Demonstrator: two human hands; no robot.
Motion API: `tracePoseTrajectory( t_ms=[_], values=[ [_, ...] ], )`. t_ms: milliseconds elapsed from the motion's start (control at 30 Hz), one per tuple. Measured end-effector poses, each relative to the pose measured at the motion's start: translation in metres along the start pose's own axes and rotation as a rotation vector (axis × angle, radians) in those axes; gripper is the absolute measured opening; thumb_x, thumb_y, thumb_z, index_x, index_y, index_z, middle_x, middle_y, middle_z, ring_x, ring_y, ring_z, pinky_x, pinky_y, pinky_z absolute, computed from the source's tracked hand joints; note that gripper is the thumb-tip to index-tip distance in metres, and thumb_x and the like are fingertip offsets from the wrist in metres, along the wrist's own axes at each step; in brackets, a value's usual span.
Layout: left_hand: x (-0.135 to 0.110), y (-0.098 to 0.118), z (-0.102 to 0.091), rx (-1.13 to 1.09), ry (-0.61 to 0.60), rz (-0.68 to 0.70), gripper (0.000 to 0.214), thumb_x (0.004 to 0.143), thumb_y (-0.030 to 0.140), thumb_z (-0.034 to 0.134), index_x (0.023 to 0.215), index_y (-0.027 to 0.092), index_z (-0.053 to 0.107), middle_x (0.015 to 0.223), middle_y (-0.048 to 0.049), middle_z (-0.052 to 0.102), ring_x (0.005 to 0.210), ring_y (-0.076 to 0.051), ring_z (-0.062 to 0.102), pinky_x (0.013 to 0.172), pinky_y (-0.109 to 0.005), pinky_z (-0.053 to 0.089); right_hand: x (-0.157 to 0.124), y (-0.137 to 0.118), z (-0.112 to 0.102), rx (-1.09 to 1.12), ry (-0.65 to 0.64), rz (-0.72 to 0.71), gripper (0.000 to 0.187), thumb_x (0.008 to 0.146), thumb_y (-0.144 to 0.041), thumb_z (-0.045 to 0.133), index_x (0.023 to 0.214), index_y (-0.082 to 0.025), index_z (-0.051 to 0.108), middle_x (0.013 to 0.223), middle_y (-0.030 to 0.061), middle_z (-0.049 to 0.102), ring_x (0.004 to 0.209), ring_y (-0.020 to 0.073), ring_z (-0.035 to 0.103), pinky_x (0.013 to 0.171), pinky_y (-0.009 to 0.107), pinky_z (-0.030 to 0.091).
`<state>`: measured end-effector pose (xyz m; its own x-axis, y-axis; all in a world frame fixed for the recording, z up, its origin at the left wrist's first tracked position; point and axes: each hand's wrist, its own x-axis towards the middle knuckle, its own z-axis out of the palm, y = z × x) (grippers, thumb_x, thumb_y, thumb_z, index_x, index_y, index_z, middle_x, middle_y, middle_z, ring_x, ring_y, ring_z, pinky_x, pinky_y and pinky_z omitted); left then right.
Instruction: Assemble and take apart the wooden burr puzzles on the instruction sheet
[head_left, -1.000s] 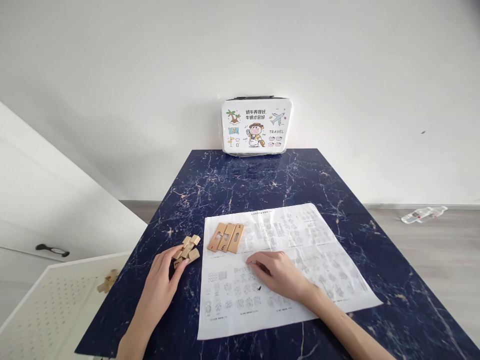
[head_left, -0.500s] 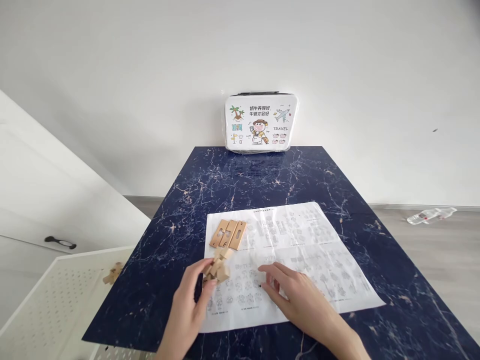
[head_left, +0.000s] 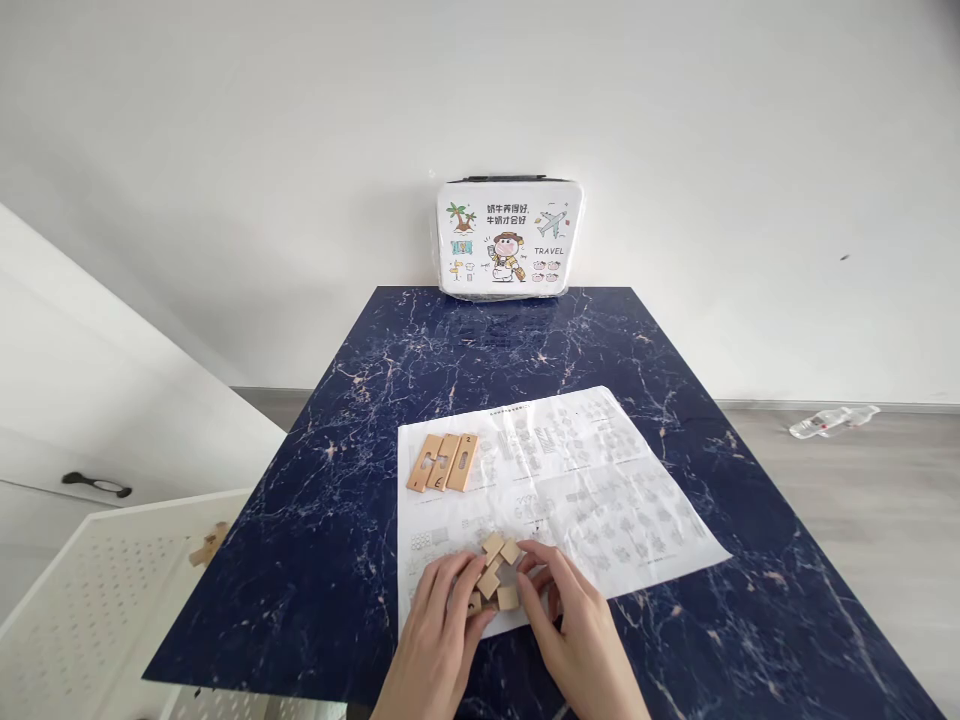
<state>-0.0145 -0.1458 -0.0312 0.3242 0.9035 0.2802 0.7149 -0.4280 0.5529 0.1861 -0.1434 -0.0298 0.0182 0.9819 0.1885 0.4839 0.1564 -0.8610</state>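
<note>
Table [head_left: 330, 520], blue marbled, carries everything in play; printed sheet [head_left: 600, 500] lies spread on it, print face up, too faint to read; white travel case [head_left: 510, 240] stands at the far edge, well apart from the work; left hand [head_left: 442, 610] has fingers and thumb curled round the left side of the block cluster [head_left: 490, 582], looks like a grip; right hand [head_left: 566, 610] is half curled at the cluster's right side, firm hold or light touch, cannot tell; three marked wooden slats [head_left: 443, 476] lie side by side near the sheet's far left corner, untouched; cluster sits between both hands over the sheet's near part, resting or lifted unclear; progress, as judged: cluster grouped, slats lined up; left: cluster handling looks unfinished, slats not joined to it.
</note>
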Motion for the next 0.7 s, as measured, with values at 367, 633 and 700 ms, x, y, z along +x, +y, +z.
tracePoseTrajectory(
  t_ms=[367, 633, 700],
  values=[
    [-0.008, -0.005, -0.009, -0.103, -0.023, -0.022, 0.044, 0.113, 0.036, 0.051, 0.156, 0.038, 0.047, 0.138, -0.009, 0.07, 0.129, -0.03, 0.07, 0.102, -0.046, 0.067, -0.023, 0.0, 0.016, -0.005, 0.087, 0.049, 0.028, 0.113, -0.043, 0.051, 0.129, -0.026, 0.065, 0.094, 0.0079, 0.077, 0.062, 0.0197, 0.074, 0.054, 0.026, 0.06],
    [-0.001, 0.004, -0.02, -0.096, -0.054, -0.032, 0.047, 0.11, 0.03, 0.055, 0.156, 0.038, 0.047, 0.138, -0.0094, 0.07, 0.128, -0.031, 0.071, 0.1, -0.046, 0.068, -0.025, -0.01, 0.013, -0.029, 0.085, 0.012, 0.02, 0.112, -0.04, 0.051, 0.111, -0.028, 0.066, 0.08, 0.0029, 0.071, 0.057, 0.018, 0.066, 0.052, 0.025, 0.055],
    [-0.001, 0.004, -0.021, -0.102, -0.055, -0.027, 0.046, 0.111, 0.027, 0.053, 0.155, 0.037, 0.048, 0.139, -0.0096, 0.069, 0.128, -0.031, 0.071, 0.101, -0.045, 0.068, -0.024, -0.012, 0.011, -0.048, 0.078, -0.015, 0.021, 0.112, -0.038, 0.05, 0.105, -0.028, 0.067, 0.079, 0.0024, 0.07, 0.055, 0.017, 0.064, 0.051, 0.024, 0.054]
  ],
)
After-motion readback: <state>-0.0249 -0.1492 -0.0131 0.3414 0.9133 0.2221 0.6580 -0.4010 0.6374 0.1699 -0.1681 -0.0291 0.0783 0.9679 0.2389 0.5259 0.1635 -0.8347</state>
